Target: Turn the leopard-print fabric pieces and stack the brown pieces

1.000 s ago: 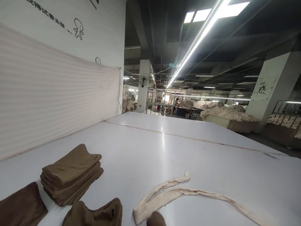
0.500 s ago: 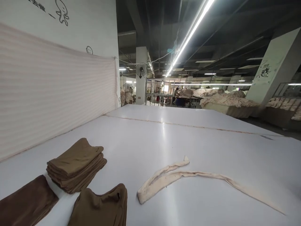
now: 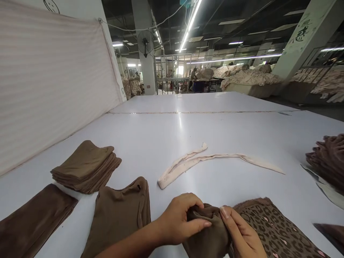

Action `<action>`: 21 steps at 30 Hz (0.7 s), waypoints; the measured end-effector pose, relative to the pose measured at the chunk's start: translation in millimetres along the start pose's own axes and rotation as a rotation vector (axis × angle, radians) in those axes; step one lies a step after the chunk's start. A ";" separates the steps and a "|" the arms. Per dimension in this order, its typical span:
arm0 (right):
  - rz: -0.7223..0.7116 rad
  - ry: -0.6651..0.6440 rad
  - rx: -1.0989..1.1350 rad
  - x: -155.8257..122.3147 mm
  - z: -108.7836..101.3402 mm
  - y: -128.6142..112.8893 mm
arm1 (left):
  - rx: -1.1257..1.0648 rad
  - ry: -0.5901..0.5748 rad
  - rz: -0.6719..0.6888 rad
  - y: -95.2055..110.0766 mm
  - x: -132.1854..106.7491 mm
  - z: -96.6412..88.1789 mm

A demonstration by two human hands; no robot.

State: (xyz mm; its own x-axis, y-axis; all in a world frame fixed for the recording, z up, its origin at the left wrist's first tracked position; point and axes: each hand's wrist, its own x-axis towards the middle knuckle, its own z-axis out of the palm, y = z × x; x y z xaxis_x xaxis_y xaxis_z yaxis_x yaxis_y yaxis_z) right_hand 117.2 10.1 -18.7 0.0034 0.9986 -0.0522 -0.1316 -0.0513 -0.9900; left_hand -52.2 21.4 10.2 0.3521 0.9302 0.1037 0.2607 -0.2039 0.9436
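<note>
Head view: a bunched brown fabric piece (image 3: pixel 206 229) is gripped at the near edge of the white tabletop (image 3: pixel 188 129) by both hands, the left hand (image 3: pixel 180 220) and the right hand (image 3: pixel 242 236) closed on it. Leopard-print fabric (image 3: pixel 274 229) is seen just beside it; a cream strip (image 3: pixel 204 159) lies beyond.

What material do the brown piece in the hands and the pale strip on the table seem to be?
Brown piece: soft, matte knit fabric, probably; it bunches between left hand and right hand. Pale strip: cream fleecy cloth, seemingly; its edges look fuzzy and limp.
</note>
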 end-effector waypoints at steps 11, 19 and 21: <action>-0.350 -0.147 -0.272 9.7 -13.2 0.5 | -0.414 -0.055 -0.196 -5.8 5.7 3.0; -0.311 0.109 -0.550 -1.7 -4.0 0.7 | -0.486 0.043 -0.259 -13.4 9.9 4.6; -0.237 0.045 -0.585 -4.9 -1.9 2.7 | -0.465 0.130 -0.215 -11.7 8.3 12.0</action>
State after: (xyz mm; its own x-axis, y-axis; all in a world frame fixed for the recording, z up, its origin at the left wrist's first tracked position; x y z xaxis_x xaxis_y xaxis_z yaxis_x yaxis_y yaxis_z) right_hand 118.7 5.0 -21.3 0.0092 0.9829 0.1841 0.4412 0.1612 -0.8828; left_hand -41.5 27.8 -3.8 0.2124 0.9723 -0.0976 -0.1218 0.1254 0.9846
